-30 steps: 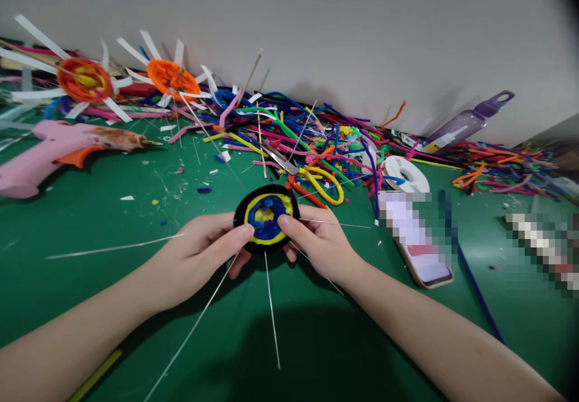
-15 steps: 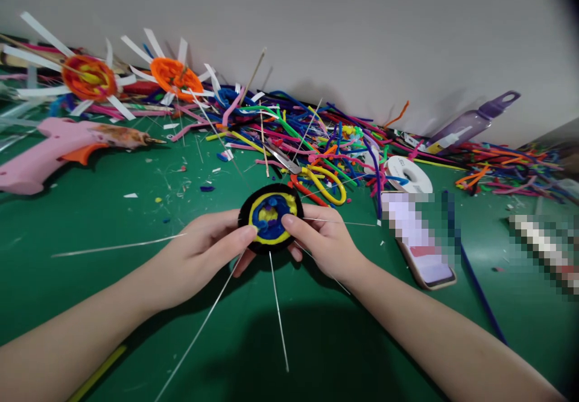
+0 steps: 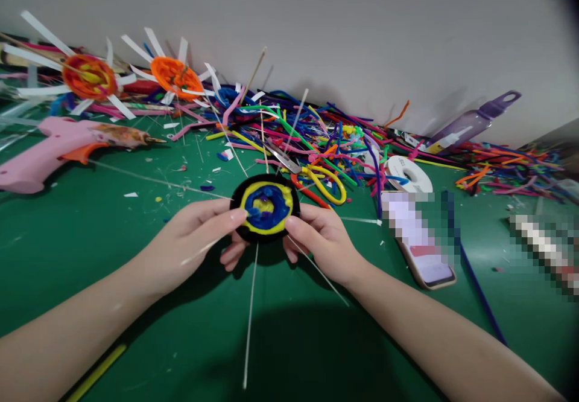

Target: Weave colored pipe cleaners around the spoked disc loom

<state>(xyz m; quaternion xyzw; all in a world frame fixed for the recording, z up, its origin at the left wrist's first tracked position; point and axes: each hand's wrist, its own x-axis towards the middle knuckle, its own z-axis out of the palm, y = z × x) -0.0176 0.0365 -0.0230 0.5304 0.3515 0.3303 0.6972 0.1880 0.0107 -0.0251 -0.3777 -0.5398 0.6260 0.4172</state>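
Between both hands, above the green table, is a round pipe-cleaner disc [image 3: 266,232] with a black rim, a yellow ring and a blue and yellow centre. Thin, pale, see-through strips [image 3: 251,317] stick out from it all round like spokes. My left hand [image 3: 196,233] pinches the disc's left edge, thumb on the front and fingers curled behind. On the right edge my right hand [image 3: 323,236] grips it the same way. The disc faces me, tilted back a little. The fingertips behind it are partly hidden.
A pink glue gun [image 3: 58,151] lies at left. Two orange discs [image 3: 176,78] with white strips stand behind it. Heaped pipe cleaners [image 3: 335,130] line the wall, with yellow-handled scissors [image 3: 323,185], a white spool [image 3: 409,174], a purple bottle [image 3: 470,124] and a phone [image 3: 418,245] at right.
The disc has turned in my hands and shifted slightly left and up, so its spokes point in new directions. My left hand has moved a little left with it. The table items stay put.
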